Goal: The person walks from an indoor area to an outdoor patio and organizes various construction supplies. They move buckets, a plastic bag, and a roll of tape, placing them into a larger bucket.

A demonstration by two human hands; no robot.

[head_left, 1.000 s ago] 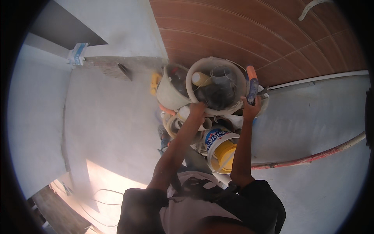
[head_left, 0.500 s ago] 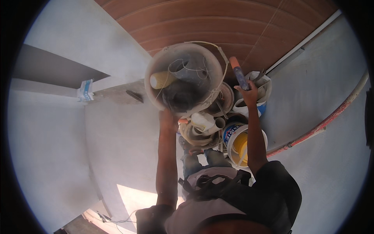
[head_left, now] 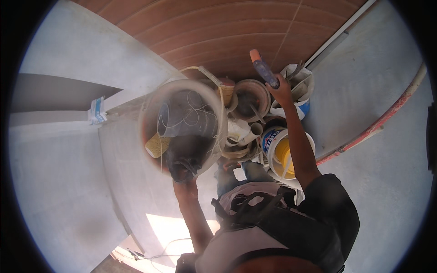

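The 2 hands are far apart. The left hand [head_left: 185, 180] is left of the middle of the frame. It holds the near rim of a big bucket [head_left: 222, 108], but a black thing [head_left: 184, 157] hides its fingers, so I cannot tell how they bend. The bucket is left of the middle. Inside are the black thing, a gray round piece [head_left: 193, 116], thin loopy wire [head_left: 178, 123] and a yellow block [head_left: 157, 145].

The right hand [head_left: 281, 92] is above the middle, a bit to the right. Its fingers wrap around the low end of a dark stick with an orange tip [head_left: 263, 69], which points up and left.

Between the hands sits a smaller round bucket [head_left: 264, 101]. A white bag [head_left: 310, 88] is just right of the right hand. Lower down are a pale pipe [head_left: 256, 130] and a white bucket [head_left: 272, 157] with a yellow pail [head_left: 282, 152] in it. A brown wall [head_left: 209, 41] fills the top.
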